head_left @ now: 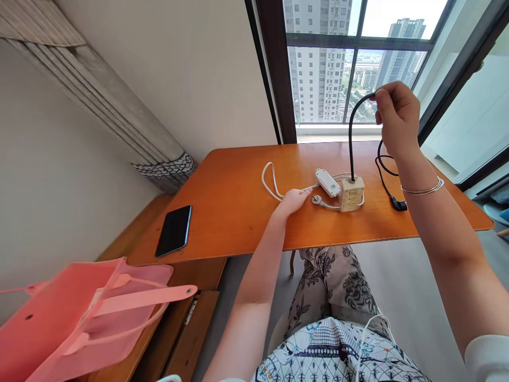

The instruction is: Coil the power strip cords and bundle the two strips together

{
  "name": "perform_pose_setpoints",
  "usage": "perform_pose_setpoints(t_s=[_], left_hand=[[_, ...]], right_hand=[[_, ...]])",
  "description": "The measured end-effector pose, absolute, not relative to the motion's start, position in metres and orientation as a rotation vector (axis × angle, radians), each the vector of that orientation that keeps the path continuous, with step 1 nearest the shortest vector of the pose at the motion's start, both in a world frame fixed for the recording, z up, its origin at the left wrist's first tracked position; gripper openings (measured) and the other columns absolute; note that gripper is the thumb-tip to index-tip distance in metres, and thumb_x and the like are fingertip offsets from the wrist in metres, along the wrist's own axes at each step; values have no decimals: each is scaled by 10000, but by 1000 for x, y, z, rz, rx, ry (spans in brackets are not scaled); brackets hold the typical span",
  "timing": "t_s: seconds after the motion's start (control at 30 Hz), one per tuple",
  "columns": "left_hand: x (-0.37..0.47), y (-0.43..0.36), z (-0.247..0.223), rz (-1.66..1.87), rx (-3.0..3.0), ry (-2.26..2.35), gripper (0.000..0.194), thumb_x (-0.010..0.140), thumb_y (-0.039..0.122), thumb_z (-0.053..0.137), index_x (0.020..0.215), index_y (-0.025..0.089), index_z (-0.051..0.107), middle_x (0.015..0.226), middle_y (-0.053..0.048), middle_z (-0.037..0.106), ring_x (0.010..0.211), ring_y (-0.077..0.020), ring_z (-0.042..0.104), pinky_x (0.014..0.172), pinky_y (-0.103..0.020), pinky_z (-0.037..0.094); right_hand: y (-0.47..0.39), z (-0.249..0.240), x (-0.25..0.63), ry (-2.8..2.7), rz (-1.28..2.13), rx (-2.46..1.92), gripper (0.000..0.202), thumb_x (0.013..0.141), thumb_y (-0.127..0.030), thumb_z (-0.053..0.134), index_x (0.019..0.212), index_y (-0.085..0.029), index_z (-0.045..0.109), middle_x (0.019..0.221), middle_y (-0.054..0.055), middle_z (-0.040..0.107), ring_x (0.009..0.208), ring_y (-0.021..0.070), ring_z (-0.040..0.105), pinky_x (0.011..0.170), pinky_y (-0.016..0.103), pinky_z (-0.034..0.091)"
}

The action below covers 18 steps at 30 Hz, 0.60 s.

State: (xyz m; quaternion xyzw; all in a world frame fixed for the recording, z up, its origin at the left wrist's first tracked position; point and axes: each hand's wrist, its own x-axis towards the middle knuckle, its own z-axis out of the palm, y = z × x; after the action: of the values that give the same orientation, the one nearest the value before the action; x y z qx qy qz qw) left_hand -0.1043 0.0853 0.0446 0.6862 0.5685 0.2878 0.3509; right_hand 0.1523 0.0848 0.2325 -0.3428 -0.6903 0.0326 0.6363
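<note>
My right hand (397, 114) is raised in front of the window, its fingers pinched on a black cable (351, 138). That cable runs down into the top of a cream, block-shaped power socket (352, 194). On the table, my left hand (294, 201) has its fingers closed on a white cord (274, 183). Between the left hand and the socket block lie a white rectangular adapter (328, 183) and a white plug (317, 200). A black plug (398, 204) lies right of the block, beneath my right forearm, with a black cord looping behind it.
The orange-brown wooden table (226, 212) carries a dark tablet (174, 231) at its left end. A pink bag (91, 318) rests at the lower left beside the table. The window (322, 79) is behind the far edge, and a curtain (119, 95) hangs on the left.
</note>
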Motion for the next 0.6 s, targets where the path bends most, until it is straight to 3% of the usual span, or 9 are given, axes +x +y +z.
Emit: perform_pose_setpoints(t_s=[0.1, 0.17, 0.23, 0.3, 0.37, 0.47, 0.53, 0.6], left_hand=[[-104, 59, 76, 803, 1911, 1397, 610, 868, 704, 507, 613, 170, 652, 655, -81, 668, 856, -294, 685, 841, -388, 499], [-95, 47, 100, 1137, 1832, 1065, 649, 893, 747, 437, 942, 168, 727, 1019, -112, 749, 1085, -293, 668, 951, -385, 487], [-83, 39, 119, 1238, 1748, 678, 694, 854, 777, 498, 1168, 184, 677, 1254, -131, 699, 1204, -293, 631, 1012, -397, 473], [-71, 34, 131, 1135, 1709, 479, 600, 837, 711, 613, 1113, 182, 679, 1162, -125, 727, 1139, -276, 662, 989, -396, 488], [-64, 31, 136, 998, 1654, 390, 476, 838, 642, 674, 922, 174, 676, 893, -80, 735, 945, -233, 705, 915, -380, 521], [-65, 27, 141, 1081, 1468, 343, 456, 860, 619, 664, 728, 191, 579, 556, 39, 531, 581, -127, 616, 790, -337, 562], [-72, 26, 147, 1279, 1314, 381, 453, 920, 592, 598, 699, 203, 529, 494, 81, 400, 445, -79, 494, 715, -292, 569], [-83, 26, 155, 1451, 1183, 436, 438, 986, 551, 503, 710, 211, 510, 514, 80, 406, 413, -62, 451, 666, -254, 566]], right_hand=[[70, 223, 145, -1652, 48, -769, 370, 962, -574, 543, 836, -232, 608, 703, -13, 510, 667, 129, 518, 658, 299, 438], [61, 220, 137, -1698, 57, -765, 355, 975, -546, 520, 856, -227, 620, 741, -11, 511, 760, 137, 576, 698, 293, 452], [55, 221, 128, -1724, 77, -752, 326, 978, -512, 521, 871, -222, 625, 766, -7, 510, 813, 143, 592, 708, 288, 451], [52, 223, 122, -1720, 103, -743, 291, 968, -483, 545, 875, -220, 626, 776, -4, 508, 832, 147, 587, 708, 284, 448], [53, 223, 121, -1684, 147, -754, 261, 958, -461, 566, 870, -222, 625, 784, -1, 511, 837, 148, 579, 708, 280, 444], [61, 213, 129, -1643, 198, -840, 220, 940, -428, 596, 862, -225, 623, 762, -1, 519, 802, 150, 568, 701, 279, 431], [69, 196, 139, -1688, 198, -967, 187, 921, -398, 614, 867, -219, 625, 717, -8, 528, 742, 154, 557, 695, 288, 423], [75, 173, 150, -1795, 216, -1137, 150, 912, -351, 602, 900, -206, 636, 692, -9, 558, 689, 158, 556, 692, 297, 421]])
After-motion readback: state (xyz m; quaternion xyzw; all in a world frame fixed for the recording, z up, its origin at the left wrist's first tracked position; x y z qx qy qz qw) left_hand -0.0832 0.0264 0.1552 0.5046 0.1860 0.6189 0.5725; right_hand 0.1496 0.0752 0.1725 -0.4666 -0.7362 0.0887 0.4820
